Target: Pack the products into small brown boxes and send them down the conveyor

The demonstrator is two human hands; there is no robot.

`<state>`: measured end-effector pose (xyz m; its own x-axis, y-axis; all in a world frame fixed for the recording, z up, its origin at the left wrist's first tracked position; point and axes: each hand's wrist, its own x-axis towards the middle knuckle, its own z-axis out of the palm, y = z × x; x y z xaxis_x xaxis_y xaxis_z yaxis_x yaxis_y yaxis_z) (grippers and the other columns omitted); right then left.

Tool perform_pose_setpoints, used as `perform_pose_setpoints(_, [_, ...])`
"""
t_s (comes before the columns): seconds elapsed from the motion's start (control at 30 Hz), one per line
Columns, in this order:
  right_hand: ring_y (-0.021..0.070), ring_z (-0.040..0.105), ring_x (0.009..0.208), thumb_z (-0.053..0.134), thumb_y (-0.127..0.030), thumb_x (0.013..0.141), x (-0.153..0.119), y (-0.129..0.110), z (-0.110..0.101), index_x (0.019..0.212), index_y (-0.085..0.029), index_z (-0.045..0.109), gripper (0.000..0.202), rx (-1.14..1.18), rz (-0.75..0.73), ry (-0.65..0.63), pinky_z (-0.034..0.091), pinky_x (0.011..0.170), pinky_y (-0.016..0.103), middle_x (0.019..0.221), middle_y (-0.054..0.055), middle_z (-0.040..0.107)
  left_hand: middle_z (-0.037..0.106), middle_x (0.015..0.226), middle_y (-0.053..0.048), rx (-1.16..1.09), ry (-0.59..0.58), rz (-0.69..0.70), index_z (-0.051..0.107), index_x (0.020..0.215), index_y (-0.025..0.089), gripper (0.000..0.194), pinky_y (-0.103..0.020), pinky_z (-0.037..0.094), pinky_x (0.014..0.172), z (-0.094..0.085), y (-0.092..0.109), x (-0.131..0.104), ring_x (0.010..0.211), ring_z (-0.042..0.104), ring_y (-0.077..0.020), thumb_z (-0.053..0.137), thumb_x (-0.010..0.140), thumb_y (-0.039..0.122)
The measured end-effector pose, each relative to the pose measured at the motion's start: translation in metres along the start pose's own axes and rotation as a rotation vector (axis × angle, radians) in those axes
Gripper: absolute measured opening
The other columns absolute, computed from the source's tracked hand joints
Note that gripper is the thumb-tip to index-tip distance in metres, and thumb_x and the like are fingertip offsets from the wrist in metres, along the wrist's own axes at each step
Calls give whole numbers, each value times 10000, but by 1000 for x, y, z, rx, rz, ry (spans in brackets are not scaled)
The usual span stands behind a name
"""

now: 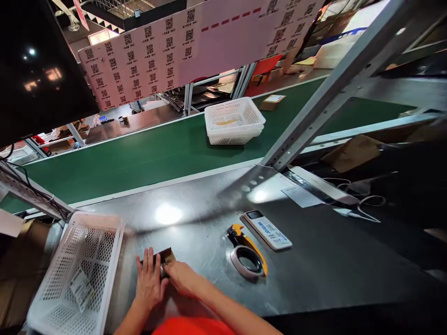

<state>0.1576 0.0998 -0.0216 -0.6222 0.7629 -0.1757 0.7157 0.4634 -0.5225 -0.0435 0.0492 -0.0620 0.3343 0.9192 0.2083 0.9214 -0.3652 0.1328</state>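
Observation:
A small cardboard box point(168, 255) stands on the metal worktable, its dark inside partly visible between my hands. Along its left side lies my left hand point(148, 279), fingers long and fairly straight, thumb near the front, steadying the box. My right hand point(183, 278) is closed at the box's right side, fingertips bent inward at its opening. Something greyish shows between the hands, too covered to name. To the right of my hands rests a tape dispenser point(262, 261) with a yellow handle and a roll of tape. Beyond it lies a phone-like device point(268, 230) with a label-covered face.
A white perforated basket point(118, 232) holding a labelled packet point(82, 289) sits at the left. Behind the table runs a green conveyor belt point(139, 160) bearing stacked white baskets point(233, 132) and a small brown box point(270, 103). A metal post point(314, 104) rises at right; a QR-code board point(216, 51) hangs above.

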Motion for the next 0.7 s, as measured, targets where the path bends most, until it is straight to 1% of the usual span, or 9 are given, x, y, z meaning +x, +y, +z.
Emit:
perform_pose_setpoints(0.07, [325,735,1180,580,-179,937,-6,-4,4,1272,-197,732,368,-24,74,69,627,950,426,1270,160,776,397,1732,-240,18,56,-116,391,1663,122,690,-748,230,1297,11,-1,6,1620,337,-441,533,1032,362])
perform_pose_setpoints(0.13, [349,658,1335,567,-167,954,-11,-9,12,1454,-162,628,504,-56,180,218,586,1076,480,1436,210,693,445,1703,-243,9,63,-202,440,1635,104,634,-736,273,1296,21,-1,5,1603,385,-424,505,1044,322])
perform_pose_setpoints(0.23, [382,500,1525,561,-109,932,-13,-7,22,1611,-164,483,686,-100,201,384,430,1248,603,1647,239,518,565,1641,-148,-53,5,-132,554,1579,207,566,-623,407,1280,33,-3,-14,1553,495,-333,439,1026,162])
perform_pose_setpoints(0.3, [387,393,1600,574,-139,946,-12,0,22,1641,-194,453,707,-64,67,284,336,1294,662,1722,213,424,602,1612,-94,-82,-40,-42,609,1539,283,594,-576,473,1245,37,-8,-33,1529,530,-306,418,1004,107])
perform_pose_setpoints(0.4, [392,322,1633,626,-377,997,-16,14,18,1655,-183,435,711,80,-118,45,263,1314,686,1739,215,377,556,1644,-72,-37,-34,-100,574,1555,373,617,-692,482,1195,44,-18,-53,1573,452,-388,459,1000,129])
perform_pose_setpoints(0.47, [380,290,1647,612,-521,1005,-24,22,18,1677,-193,392,780,148,-143,-1,225,1322,687,1747,217,350,515,1673,-59,-46,30,-114,403,1638,422,727,-717,493,1177,52,-25,-56,1623,347,-407,512,983,128])
perform_pose_setpoints(0.53, [357,271,1657,611,-544,997,-36,33,18,1689,-219,365,803,158,-109,59,196,1334,672,1758,193,340,464,1704,-27,-103,166,-1,156,1690,444,925,-630,512,1211,66,-30,-53,1670,229,-339,549,940,71])
perform_pose_setpoints(0.6, [334,295,1652,615,-425,985,-53,54,12,1668,-228,411,739,107,60,221,207,1345,635,1755,160,376,370,1752,8,-76,365,128,98,1708,423,1026,-565,515,1231,82,-30,-49,1693,85,-294,567,893,12])
perform_pose_setpoints(0.7, [335,391,1604,548,-231,948,-89,102,-18,1571,-182,549,625,-40,612,575,301,1318,577,1693,169,494,345,1762,60,-41,448,376,246,1705,396,996,-459,508,1245,95,-25,-46,1695,134,-286,583,850,13])
